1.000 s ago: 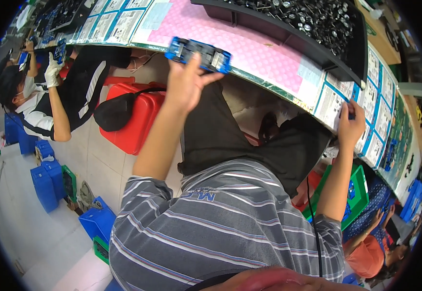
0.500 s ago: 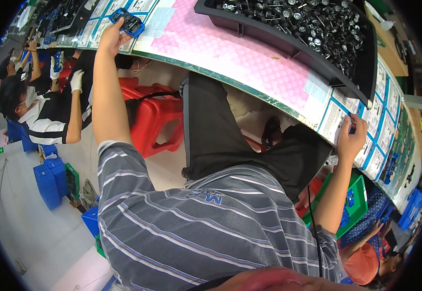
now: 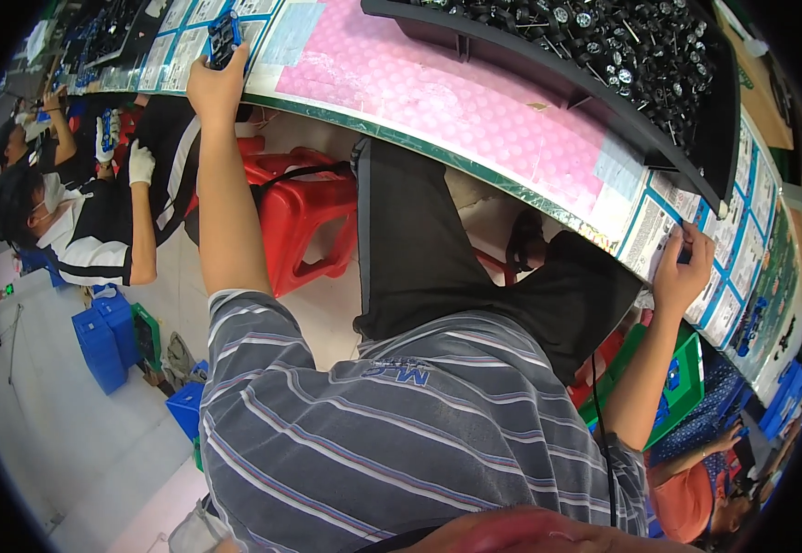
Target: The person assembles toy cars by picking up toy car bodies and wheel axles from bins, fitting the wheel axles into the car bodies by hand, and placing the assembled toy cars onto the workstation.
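At the far left of the bench, my left hand (image 3: 215, 88) is closed on a blue and black toy car chassis (image 3: 225, 37), keeping it above the printed sheets. My right hand (image 3: 683, 272) rests at the bench's right edge, fingers curled together over a printed sheet (image 3: 648, 235). Something small and dark shows at those fingertips, too small to name. Beyond that hand is a large black tray (image 3: 548, 78), heaped with small black wheels (image 3: 636, 74) with shiny hubs, some on thin axles.
Pink bubble wrap (image 3: 438, 101) covers the bench middle. Below the bench stand a red stool (image 3: 304, 217) and, by my right forearm, a green crate (image 3: 691, 378) with blue parts. A gloved co-worker (image 3: 78, 217) sits at left, another person (image 3: 682, 502) at lower right. Blue bins (image 3: 101, 346) stand on the floor.
My left hand has turned the chassis from slanting to more upright, its fingers now mostly behind it. The right hand stays at the bench edge. The whole view has shifted slightly.
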Motion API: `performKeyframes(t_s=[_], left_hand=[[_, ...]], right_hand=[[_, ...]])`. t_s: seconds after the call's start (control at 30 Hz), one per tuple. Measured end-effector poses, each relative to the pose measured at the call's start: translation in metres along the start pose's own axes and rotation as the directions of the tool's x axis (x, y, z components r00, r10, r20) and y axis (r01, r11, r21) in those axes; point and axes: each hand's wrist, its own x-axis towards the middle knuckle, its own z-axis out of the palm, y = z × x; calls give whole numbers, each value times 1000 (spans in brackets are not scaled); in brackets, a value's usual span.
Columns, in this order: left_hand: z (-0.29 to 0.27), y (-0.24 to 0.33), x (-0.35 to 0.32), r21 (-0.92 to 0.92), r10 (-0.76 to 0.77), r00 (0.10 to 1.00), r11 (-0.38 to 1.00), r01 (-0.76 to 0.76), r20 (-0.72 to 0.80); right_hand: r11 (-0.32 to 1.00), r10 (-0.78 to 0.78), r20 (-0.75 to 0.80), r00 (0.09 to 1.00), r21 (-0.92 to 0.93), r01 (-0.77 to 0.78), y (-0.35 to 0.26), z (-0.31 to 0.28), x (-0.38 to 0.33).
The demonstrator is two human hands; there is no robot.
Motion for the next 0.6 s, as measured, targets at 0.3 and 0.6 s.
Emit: performKeyframes(t_s=[0.3, 0.6], left_hand=[[28, -20, 24, 34, 21, 997, 999, -18, -78], [18, -37, -40, 32, 376, 908, 926, -377, -184]], right_hand=[[998, -39, -50, 998, -48, 37, 18, 0, -3], [915, 22, -15, 1000, 404, -14, 21, -18, -17]])
